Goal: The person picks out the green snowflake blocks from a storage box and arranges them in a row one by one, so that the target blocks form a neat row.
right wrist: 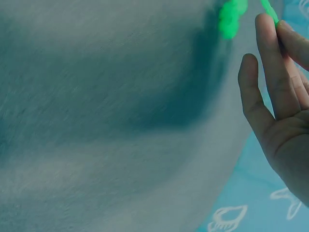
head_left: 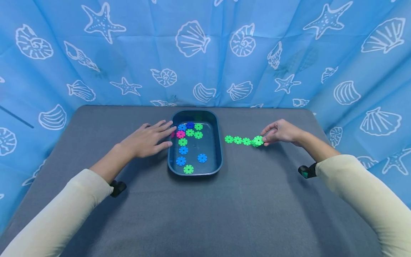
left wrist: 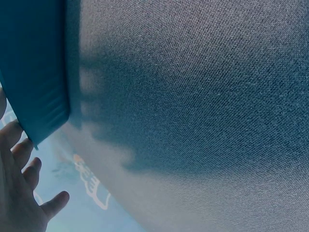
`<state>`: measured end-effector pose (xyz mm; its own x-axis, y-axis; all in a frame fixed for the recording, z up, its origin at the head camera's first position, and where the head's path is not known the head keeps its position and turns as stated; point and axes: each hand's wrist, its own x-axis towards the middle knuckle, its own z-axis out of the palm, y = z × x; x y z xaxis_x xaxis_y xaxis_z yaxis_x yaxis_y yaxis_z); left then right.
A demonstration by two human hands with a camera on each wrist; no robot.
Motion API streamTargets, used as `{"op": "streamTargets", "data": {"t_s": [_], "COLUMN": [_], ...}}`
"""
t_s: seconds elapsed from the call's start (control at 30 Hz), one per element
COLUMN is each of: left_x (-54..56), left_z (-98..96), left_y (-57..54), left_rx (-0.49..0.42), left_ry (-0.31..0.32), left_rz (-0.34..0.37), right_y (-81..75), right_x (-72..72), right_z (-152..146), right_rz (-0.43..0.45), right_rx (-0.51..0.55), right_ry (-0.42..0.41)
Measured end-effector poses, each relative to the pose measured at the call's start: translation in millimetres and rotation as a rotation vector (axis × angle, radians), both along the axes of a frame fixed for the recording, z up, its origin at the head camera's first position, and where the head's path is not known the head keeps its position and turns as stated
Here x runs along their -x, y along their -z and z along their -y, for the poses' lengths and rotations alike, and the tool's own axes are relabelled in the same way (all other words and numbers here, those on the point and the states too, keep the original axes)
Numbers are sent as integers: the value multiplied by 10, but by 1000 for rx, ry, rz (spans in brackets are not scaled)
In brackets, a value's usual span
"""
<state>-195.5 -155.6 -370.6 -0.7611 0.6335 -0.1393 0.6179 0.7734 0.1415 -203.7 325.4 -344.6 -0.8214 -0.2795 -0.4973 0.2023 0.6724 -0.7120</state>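
My right hand point(head_left: 278, 132) pinches a green notched plastic disc point(head_left: 258, 140) between thumb and fingers. That disc overlaps the right end of a row of several green discs point(head_left: 237, 140) on the table. In the right wrist view the pinched disc point(right wrist: 269, 9) shows edge-on at the fingertips. My left hand point(head_left: 149, 139) has its fingers extended at the left rim of a dark blue tray point(head_left: 220, 150), the fingertips right at the edge. Inside the tray lie loose discs: several green, several blue, and a pink disc point(head_left: 181, 134) near the left wall.
The table point(head_left: 205, 217) has a grey cloth cover. Behind it hangs a blue curtain point(head_left: 135, 53) with white shells and starfish. A dark wrist camera point(head_left: 118, 188) sits below the left sleeve, another camera point(head_left: 307, 171) below the right.
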Motion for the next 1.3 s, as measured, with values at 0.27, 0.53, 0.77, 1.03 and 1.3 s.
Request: {"op": "streamTargets", "data": {"t_s": [0.27, 0.53, 0.77, 1.03, 1.3], "left_x": [-4, -9, 1, -5, -10], "left_z": [-3, -5, -5, -8, -19], "left_y": [-1, -2, -5, -20, -30], "left_rx": [1, 0, 11, 9, 18], "left_ry": [-5, -7, -6, 0, 3], "left_rz": [1, 11, 10, 8, -2], "right_y": [173, 320, 349, 213, -77], "right_x": [-17, -39, -21, 38, 133], "right_z": [-228, -300, -281, -179, 164], "right_rz": [-72, -43, -77, -107, -154], "right_rx": [-68, -15, -39, -101, -94], "right_ry": [27, 74, 65, -4, -113]}}
